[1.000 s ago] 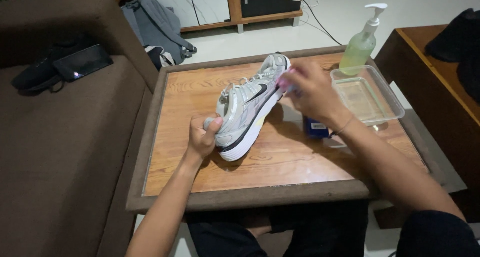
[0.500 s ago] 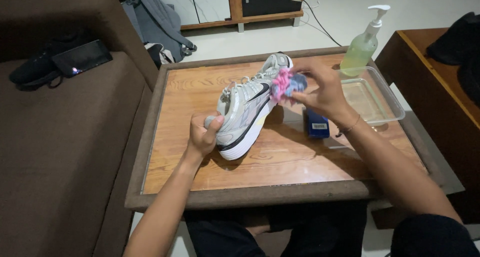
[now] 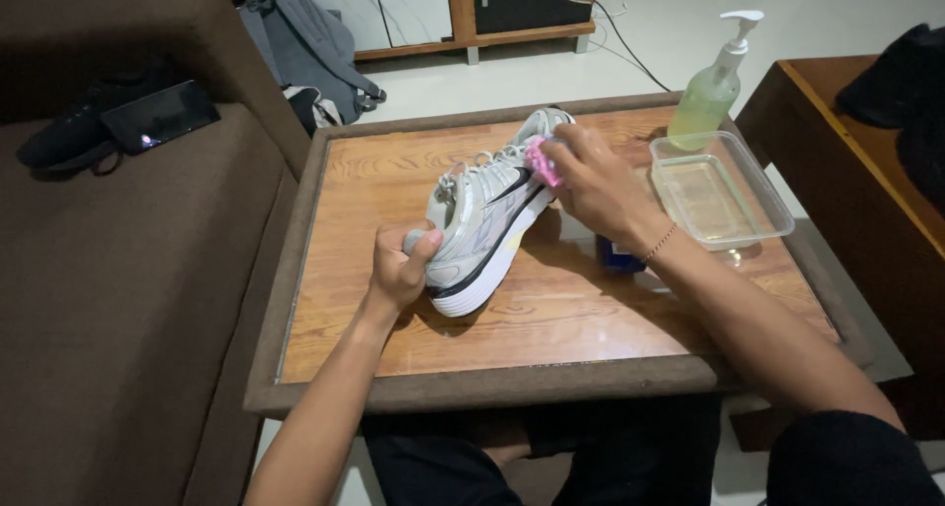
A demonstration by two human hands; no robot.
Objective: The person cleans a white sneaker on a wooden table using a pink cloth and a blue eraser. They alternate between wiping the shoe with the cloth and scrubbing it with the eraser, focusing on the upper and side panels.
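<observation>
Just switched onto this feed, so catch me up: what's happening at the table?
A person is wiping a silver-grey sneaker on a wooden table. The left hand grips the heel, propping the shoe on its side. The right hand presses a pink cloth against the upper near the toe. A clear plastic tub and a pump bottle stand beside it.

Pump bottle [image 3: 711, 91] at the far right corner of your table [image 3: 394, 348]: clear plastic, pale green liquid, white pump head, upright, just behind the clear rectangular plastic container [image 3: 724, 193]. Small blue box [image 3: 618, 254] with a white label patch lies flat on the table, mostly hidden under your right wrist, just left of that container. Dark phone-like screen [image 3: 159, 116] lies on the brown sofa [image 3: 118, 299] to your left, one small lit spot on it.
</observation>
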